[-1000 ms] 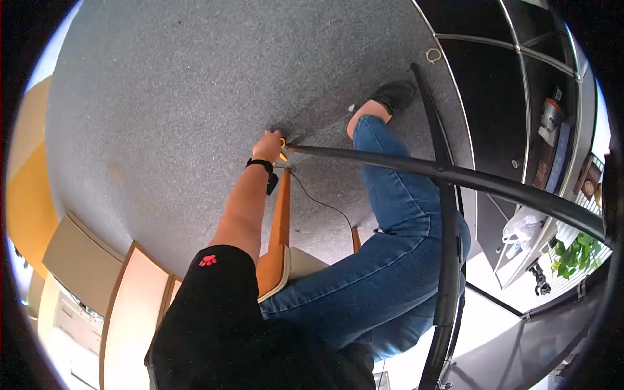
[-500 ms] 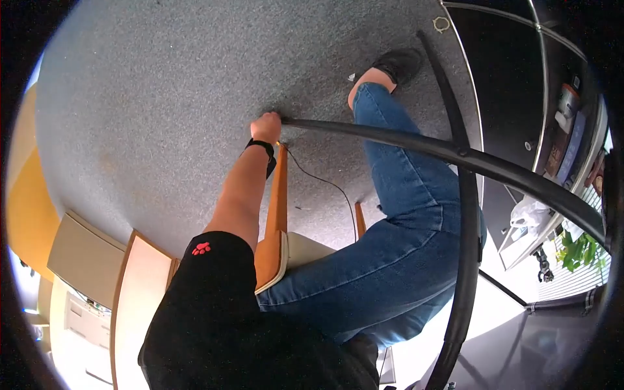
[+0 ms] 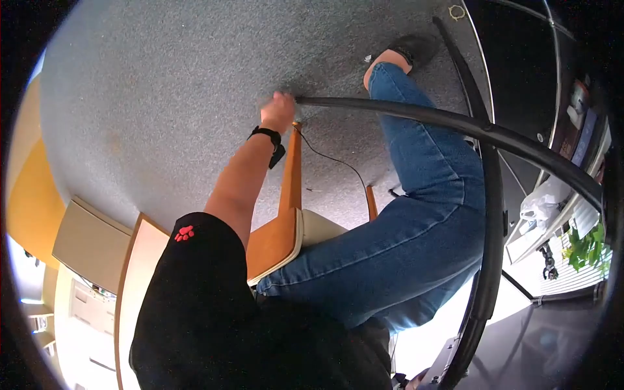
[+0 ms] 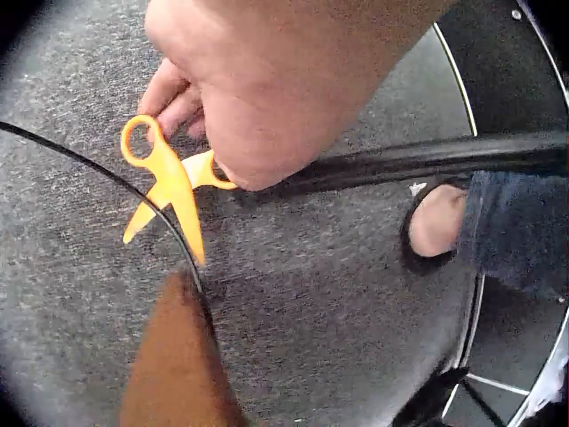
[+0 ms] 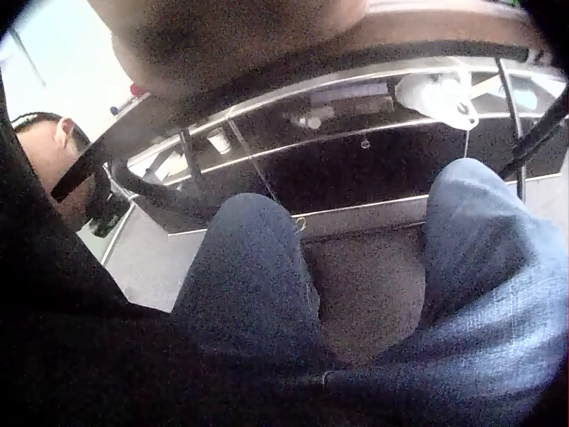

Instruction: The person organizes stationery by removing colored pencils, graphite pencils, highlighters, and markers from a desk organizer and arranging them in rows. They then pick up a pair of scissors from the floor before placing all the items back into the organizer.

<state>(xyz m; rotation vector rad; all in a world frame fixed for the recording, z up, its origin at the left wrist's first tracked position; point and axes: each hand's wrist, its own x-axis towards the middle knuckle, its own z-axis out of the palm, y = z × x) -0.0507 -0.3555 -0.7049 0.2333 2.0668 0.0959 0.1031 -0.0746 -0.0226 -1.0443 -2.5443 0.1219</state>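
My left hand (image 3: 278, 110) is stretched down low over the grey carpet, beside the end of a black metal leg. In the left wrist view, that hand (image 4: 267, 89) holds yellow-orange scissors (image 4: 182, 200) with finger and thumb at the handle loops and the blades spread apart. A thin black cable (image 4: 107, 169) crosses the blades in this view. Below their tips stands an orange-brown chair leg (image 4: 173, 356). At the top of the right wrist view, part of my right hand (image 5: 231, 49) shows dark and blurred near a table edge; its fingers are hidden.
The black metal frame (image 3: 422, 114) crosses over my jeans-clad leg (image 3: 416, 136). An orange chair seat (image 3: 276, 244) lies beside my thigh. Black cabinets (image 3: 520, 52) stand at the right, with a plastic bag (image 3: 543, 201) on a shelf. Another person (image 5: 53, 160) appears at the left of the right wrist view.
The head view has shifted, and my left hand appears higher in it, farther out over the carpet. The scissors, seen beside the hand a second ago, are hidden in the head view now.
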